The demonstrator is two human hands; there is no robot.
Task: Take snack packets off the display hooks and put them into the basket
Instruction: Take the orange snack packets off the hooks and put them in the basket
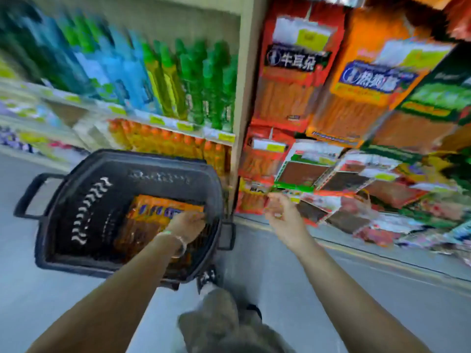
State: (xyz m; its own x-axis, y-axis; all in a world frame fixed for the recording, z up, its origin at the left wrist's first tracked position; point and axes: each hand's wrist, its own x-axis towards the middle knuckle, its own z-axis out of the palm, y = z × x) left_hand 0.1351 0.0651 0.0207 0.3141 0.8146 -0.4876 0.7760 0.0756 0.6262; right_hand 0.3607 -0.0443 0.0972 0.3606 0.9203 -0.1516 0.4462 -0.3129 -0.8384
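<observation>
A black plastic basket (84, 200) stands on the floor at the left. Orange snack packets (150, 215) lie inside it. My left hand (187, 225) is down in the basket, fingers curled on the top edge of an orange packet. My right hand (279, 212) hangs loosely open in the air, just in front of the lower hanging packets (303, 171) on the display; it holds nothing. More red and orange snack packets (293, 72) hang on hooks higher up the display at the right. The picture is blurred by motion.
Shelves of green, blue and orange drink bottles (193, 82) run behind the basket. A beige shelf post (243, 98) divides them from the snack display. My leg and shoe (209, 278) are beside the basket on the grey floor.
</observation>
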